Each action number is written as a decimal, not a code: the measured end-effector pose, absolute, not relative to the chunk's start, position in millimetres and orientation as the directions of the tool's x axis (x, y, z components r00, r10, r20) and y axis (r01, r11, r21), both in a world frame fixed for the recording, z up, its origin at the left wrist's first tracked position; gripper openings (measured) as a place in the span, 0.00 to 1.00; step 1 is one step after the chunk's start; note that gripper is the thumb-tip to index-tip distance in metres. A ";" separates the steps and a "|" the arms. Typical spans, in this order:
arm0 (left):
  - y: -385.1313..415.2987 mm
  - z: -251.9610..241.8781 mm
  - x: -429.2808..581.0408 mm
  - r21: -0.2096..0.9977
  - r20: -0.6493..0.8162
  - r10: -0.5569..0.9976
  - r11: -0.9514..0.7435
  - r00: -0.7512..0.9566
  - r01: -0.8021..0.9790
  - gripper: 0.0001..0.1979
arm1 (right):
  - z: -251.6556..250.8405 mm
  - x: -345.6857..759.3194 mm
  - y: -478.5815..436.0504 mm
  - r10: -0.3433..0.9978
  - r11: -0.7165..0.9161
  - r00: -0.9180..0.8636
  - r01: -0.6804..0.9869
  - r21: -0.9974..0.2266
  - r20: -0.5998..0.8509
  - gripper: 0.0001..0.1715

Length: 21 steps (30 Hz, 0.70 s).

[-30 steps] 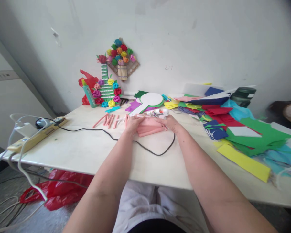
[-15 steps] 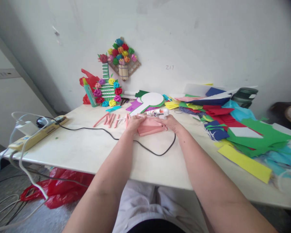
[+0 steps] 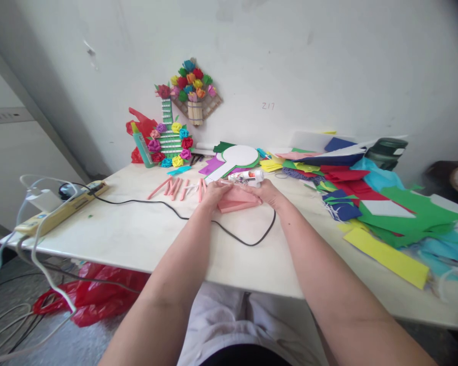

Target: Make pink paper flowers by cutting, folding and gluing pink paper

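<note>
A sheet of pink craft paper (image 3: 236, 199) lies partly folded on the table between my two hands. My left hand (image 3: 216, 193) grips its left edge with bent fingers. At the right edge, my right hand (image 3: 267, 193) closes on the same paper. Just beyond the sheet is a white glue gun (image 3: 248, 176) with a patterned body, its black cord (image 3: 248, 243) looping in front of the paper. Several thin pink paper rolls (image 3: 174, 188) lie left of my left hand. Behind the glue gun rests a white round paper shape with a handle (image 3: 239, 155).
A yellow power strip (image 3: 63, 206) lies at the left edge. At the back stand a green glue bottle (image 3: 142, 147) and a guitar-shaped flower craft (image 3: 170, 140). Coloured paper sheets (image 3: 412, 208) cover the right side, with a dark green container (image 3: 386, 152) behind them.
Both hands stay almost in place on the pink paper. The sheet's right front corner has shifted slightly, and the whole view has moved a little.
</note>
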<state>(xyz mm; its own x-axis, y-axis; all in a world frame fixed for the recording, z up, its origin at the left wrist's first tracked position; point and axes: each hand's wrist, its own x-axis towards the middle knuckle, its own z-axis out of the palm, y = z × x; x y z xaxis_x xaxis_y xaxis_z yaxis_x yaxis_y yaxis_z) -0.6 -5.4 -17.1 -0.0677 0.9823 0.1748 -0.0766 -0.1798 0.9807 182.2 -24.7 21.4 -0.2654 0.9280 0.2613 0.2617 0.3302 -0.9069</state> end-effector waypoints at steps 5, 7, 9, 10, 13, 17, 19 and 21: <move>-1.8 -20.3 -1.1 0.983 0.184 0.982 -0.185 -0.052 -0.008 0.13 | 22.3 176.6 -26.4 0.897 0.416 -0.274 0.263 -0.870 0.347 0.22; -1.2 -20.7 -0.9 0.982 0.191 0.981 -0.191 -0.041 -0.003 0.14 | 22.6 175.1 -26.2 0.894 0.421 -0.282 0.268 -0.867 0.347 0.22; -1.0 -20.6 -0.7 0.980 0.197 0.979 -0.197 -0.041 0.004 0.14 | 22.3 174.3 -25.1 0.890 0.429 -0.291 0.272 -0.862 0.351 0.22; -1.1 -20.4 -0.8 0.980 0.199 0.979 -0.198 -0.047 0.008 0.14 | 21.8 174.2 -24.2 0.889 0.430 -0.294 0.277 -0.859 0.351 0.21; -1.8 -19.5 -1.1 0.981 0.193 0.979 -0.192 -0.060 0.017 0.14 | 19.8 174.7 -21.6 0.893 0.423 -0.290 0.289 -0.859 0.343 0.21; -2.8 -18.1 -1.7 0.982 0.188 0.980 -0.187 -0.068 0.016 0.14 | 18.2 176.2 -20.9 0.904 0.405 -0.270 0.284 -0.869 0.332 0.22; -3.7 -17.2 -1.9 0.981 0.192 0.979 -0.192 -0.073 0.007 0.14 | 18.6 176.8 -22.0 0.911 0.394 -0.251 0.292 -0.872 0.327 0.22; -5.0 -16.2 -2.0 0.981 0.190 0.980 -0.192 -0.060 -0.023 0.14 | 19.4 177.2 -23.1 0.913 0.394 -0.239 0.301 -0.868 0.331 0.22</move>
